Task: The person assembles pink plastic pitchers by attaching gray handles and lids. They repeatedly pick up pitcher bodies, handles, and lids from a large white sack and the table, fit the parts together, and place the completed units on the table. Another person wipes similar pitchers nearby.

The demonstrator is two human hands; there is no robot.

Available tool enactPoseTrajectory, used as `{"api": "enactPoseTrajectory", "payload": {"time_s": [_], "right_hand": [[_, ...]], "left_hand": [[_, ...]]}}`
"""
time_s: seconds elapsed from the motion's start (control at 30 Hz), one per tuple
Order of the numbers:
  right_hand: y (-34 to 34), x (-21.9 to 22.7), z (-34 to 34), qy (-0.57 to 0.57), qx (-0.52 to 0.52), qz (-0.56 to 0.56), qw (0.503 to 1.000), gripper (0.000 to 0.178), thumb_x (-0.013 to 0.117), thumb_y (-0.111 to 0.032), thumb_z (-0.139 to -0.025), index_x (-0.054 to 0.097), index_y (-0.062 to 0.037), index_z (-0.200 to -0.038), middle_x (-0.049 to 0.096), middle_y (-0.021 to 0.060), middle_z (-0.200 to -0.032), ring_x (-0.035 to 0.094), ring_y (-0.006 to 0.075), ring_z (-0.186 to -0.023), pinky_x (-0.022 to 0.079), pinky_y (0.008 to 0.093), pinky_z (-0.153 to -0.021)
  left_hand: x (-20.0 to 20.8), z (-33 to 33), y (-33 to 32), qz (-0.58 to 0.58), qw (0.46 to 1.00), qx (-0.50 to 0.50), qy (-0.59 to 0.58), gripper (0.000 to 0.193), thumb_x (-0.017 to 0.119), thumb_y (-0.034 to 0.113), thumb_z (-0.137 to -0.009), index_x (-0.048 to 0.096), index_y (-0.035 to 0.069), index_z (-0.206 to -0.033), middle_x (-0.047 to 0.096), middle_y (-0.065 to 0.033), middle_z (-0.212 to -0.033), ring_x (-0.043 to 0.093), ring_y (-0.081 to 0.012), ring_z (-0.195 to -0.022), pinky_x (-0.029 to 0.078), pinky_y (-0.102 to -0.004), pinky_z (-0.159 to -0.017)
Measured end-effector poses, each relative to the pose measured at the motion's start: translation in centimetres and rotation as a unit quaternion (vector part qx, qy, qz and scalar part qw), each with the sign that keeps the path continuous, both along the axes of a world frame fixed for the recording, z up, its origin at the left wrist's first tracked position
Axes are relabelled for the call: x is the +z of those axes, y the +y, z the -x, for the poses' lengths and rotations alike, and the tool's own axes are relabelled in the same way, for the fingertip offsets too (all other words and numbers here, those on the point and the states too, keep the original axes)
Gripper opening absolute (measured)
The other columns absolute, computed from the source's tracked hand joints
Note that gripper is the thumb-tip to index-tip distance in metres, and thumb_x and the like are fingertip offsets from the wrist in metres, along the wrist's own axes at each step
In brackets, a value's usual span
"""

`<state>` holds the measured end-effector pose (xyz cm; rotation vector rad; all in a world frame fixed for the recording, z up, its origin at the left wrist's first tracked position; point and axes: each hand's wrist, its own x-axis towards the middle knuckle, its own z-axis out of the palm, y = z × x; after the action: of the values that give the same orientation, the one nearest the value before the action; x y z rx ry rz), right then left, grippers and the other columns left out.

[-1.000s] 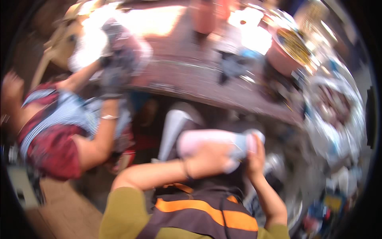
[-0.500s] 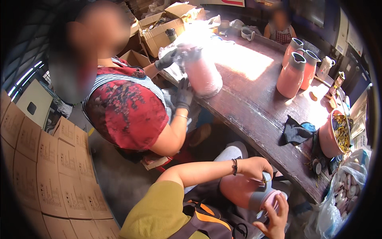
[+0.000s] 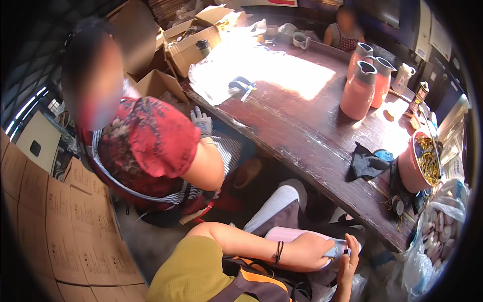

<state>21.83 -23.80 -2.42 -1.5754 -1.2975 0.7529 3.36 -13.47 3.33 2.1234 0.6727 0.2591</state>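
Observation:
A pink jug point(image 3: 284, 234) with a grey top lies tilted across my lap. My left hand point(image 3: 311, 250) is closed round its grey handle point(image 3: 331, 253). At the mouth end, my right hand point(image 3: 348, 261) has its thumb and fingers bent against the grey top, near a small black spot. The rim and lid are mostly hidden behind those fingers. To my left, a co-worker's grey-gloved hand point(image 3: 202, 122) is by the table edge. A blue-grey piece with a pale strip point(image 3: 242, 85) lies on the table beyond.
On the dark table point(image 3: 302, 136) stand several pink jugs point(image 3: 359, 93), a dark cloth point(image 3: 370, 163) and a pink bucket point(image 3: 410, 168) of gold ties. A plastic bag point(image 3: 427, 251) of small parts is at right. Stacked cartons point(image 3: 65, 226) line the left; another person sits far off.
My jug has turned, and my right fingers have closed in on its top. The co-worker has leaned left; the plastic-wrapped jug they held is out of sight.

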Motion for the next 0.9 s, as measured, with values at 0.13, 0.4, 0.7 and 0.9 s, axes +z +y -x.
{"api": "enactPoseTrajectory", "payload": {"time_s": [0.13,0.4,0.7,0.9], "right_hand": [[0.9,1.1,0.0,0.014,-0.003,-0.013,1.000,0.078,0.046,-0.063,-0.087,0.048,-0.0001,-0.133,0.048,0.0163,-0.131,0.044,0.0288,-0.123,0.031,0.0379,-0.104],[1.5,-0.4,-1.6,0.194,-0.154,-0.025,0.969,0.028,0.051,-0.022,-0.095,0.064,-0.0026,-0.109,0.065,0.0042,-0.099,0.059,0.0119,-0.093,0.042,0.0252,-0.078],[-1.9,-7.5,0.7,0.208,-0.047,0.110,0.971,0.024,0.057,-0.020,-0.092,0.064,0.0006,-0.103,0.064,0.0048,-0.087,0.059,0.0117,-0.079,0.044,0.0226,-0.069],[-2.3,-7.0,-0.7,0.214,-0.061,0.194,0.955,0.027,0.055,-0.020,-0.096,0.061,-0.0047,-0.117,0.067,0.0074,-0.092,0.061,0.0109,-0.072,0.048,0.0224,-0.062]], "left_hand": [[1.5,0.5,3.0,0.125,0.991,-0.037,-0.014,0.025,0.057,0.022,-0.077,0.061,-0.002,-0.084,0.063,-0.0226,-0.078,0.061,-0.0420,-0.079,0.049,-0.0436,-0.070],[9.2,7.0,12.9,0.014,0.957,0.192,-0.216,0.021,0.073,0.022,-0.082,0.062,0.004,-0.082,0.059,-0.0004,-0.070,0.056,-0.0075,-0.064,0.045,-0.0246,-0.058],[3.0,10.9,24.2,0.028,0.822,0.378,-0.425,0.017,0.050,0.019,-0.088,0.053,0.002,-0.092,0.048,-0.0008,-0.064,0.045,-0.0082,-0.054,0.039,-0.0217,-0.053],[1.5,11.4,25.1,-0.012,0.829,0.392,-0.399,0.031,0.058,0.035,-0.093,0.054,0.004,-0.088,0.048,0.0022,-0.063,0.046,-0.0064,-0.054,0.038,-0.0213,-0.051]]}}
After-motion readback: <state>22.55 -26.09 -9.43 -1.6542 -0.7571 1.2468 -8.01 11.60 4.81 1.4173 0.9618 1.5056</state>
